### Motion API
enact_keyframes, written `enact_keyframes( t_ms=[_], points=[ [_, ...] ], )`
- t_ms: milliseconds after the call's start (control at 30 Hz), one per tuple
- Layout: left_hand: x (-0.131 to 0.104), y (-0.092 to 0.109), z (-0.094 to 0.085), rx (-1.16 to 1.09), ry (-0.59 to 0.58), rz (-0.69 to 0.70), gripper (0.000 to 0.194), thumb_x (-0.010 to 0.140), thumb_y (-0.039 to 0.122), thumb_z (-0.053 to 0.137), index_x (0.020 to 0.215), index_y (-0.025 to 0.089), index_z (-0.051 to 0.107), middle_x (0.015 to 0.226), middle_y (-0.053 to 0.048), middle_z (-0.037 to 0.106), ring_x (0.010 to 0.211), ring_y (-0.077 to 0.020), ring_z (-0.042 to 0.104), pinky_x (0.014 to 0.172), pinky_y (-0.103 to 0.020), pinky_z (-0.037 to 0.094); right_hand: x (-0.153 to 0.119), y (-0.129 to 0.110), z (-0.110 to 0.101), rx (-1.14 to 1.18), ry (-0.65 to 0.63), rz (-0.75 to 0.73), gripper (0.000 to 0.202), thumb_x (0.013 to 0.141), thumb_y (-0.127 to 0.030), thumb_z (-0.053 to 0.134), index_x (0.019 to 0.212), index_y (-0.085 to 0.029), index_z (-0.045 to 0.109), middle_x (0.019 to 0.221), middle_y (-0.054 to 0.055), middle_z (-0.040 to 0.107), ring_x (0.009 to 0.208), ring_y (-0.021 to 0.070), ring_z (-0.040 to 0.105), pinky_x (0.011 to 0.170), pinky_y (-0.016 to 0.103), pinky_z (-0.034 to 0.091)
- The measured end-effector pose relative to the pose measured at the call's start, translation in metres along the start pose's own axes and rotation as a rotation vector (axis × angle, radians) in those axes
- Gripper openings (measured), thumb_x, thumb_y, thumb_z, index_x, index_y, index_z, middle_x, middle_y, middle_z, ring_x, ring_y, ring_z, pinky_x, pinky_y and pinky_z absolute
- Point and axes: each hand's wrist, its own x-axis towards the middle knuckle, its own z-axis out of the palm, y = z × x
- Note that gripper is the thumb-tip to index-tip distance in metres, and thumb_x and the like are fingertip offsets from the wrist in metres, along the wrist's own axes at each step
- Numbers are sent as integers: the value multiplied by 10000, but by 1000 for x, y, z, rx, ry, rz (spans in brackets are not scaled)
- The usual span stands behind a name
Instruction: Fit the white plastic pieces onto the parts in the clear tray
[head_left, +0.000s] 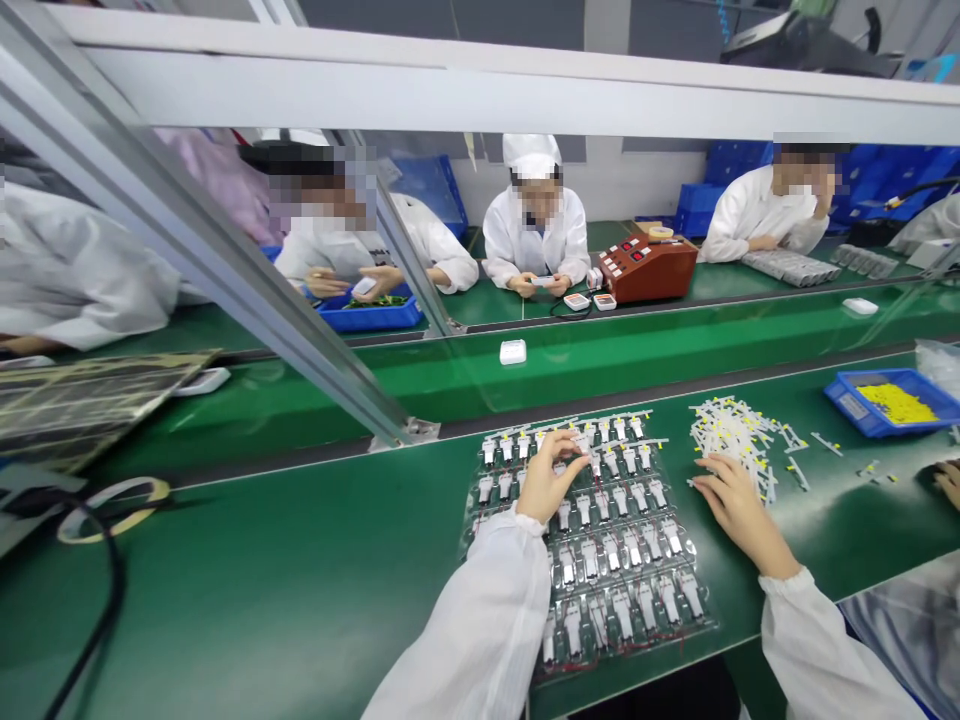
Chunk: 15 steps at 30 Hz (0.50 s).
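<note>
My left hand is over the upper part of a clear plastic tray, its thumb and fingers closed in a pinch. What they grip is too small to make out. Rows of small white parts with thin red wires fill the tray. Thin white strips with yellow ends lie across its top rows. To the right, my right hand rests at the near edge of a heap of white strips with yellow tips. A small white piece shows at its pinched thumb and fingertip.
A blue bin with yellow pieces stands right. Another person's hand is at the right edge. A metal frame post rises at left, near a tape roll. Beyond the green belt, several co-workers sit; a white case lies on it.
</note>
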Motion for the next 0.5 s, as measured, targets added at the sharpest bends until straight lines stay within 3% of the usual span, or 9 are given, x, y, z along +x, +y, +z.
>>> enact_keyframes(
  t_ms=[200, 367, 500],
  points=[
    [0, -6, 3, -182, -54, -87, 442, 758, 423, 701, 1088, 204, 505, 907, -30, 637, 854, -162, 652, 833, -309, 510, 55, -39, 3, 339, 72, 157, 132, 920, -287, 535, 972, -241, 647, 951, 61, 671, 908, 223, 606, 817, 415, 504],
    [0, -3, 3, -209, -138, -135, 405, 744, 463, 708, 990, 177, 558, 807, -21, 657, 813, -179, 664, 807, -316, 517, 110, -70, 29, 608, -10, 249, 217, 848, -406, 628, 946, -214, 645, 917, 48, 661, 697, 162, 574, 606, 299, 479],
    [0, -1, 2, -180, -202, -78, 312, 773, 439, 681, 861, 160, 573, 774, -20, 633, 760, -162, 643, 755, -292, 518, 121, -83, 50, 790, -29, 258, 249, 801, -410, 686, 901, -212, 572, 848, 19, 617, 664, 139, 554, 598, 276, 478]
  ],
)
